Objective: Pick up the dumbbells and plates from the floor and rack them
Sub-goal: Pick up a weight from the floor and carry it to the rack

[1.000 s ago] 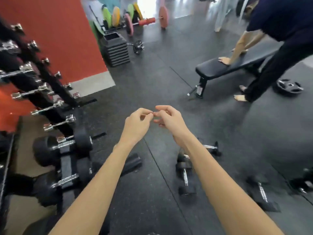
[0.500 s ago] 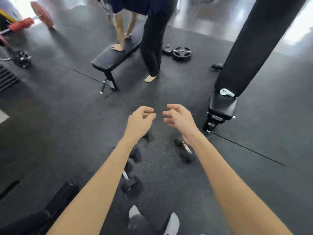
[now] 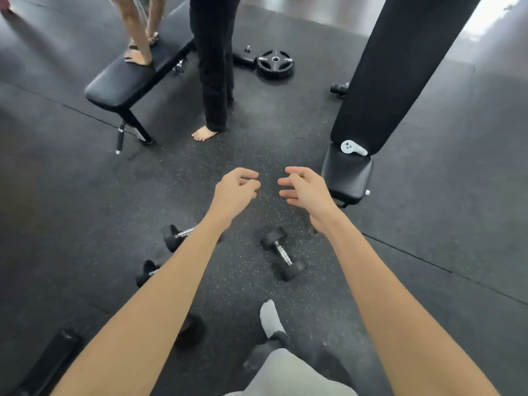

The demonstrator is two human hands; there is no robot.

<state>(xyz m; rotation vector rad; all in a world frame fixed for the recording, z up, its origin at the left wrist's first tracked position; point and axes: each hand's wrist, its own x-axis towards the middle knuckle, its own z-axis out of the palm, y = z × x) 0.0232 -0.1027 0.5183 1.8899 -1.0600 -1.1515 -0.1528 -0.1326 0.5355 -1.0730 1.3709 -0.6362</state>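
A small black dumbbell (image 3: 283,253) with a chrome handle lies on the dark rubber floor between my forearms. Two more dumbbells, one (image 3: 175,236) above the other (image 3: 146,272), lie to the left, each partly hidden by my left forearm. A black weight plate (image 3: 275,64) lies flat on the floor at the far centre. My left hand (image 3: 235,190) hovers above the floor with curled, loose fingers and holds nothing. My right hand (image 3: 303,187) is beside it, fingers spread and bent, also holding nothing. The rack is out of view.
A black flat bench (image 3: 120,87) stands at the upper left with another person (image 3: 213,67) leaning on it, barefoot. A tilted black padded bench (image 3: 347,175) with a white controller (image 3: 352,147) on it rises at the right. My socked foot (image 3: 271,318) is below.
My view has swung right, away from the dumbbell rack, and down toward the floor dumbbells. My hands, fingertips touching a second ago, have drawn apart and their fingers have loosened.
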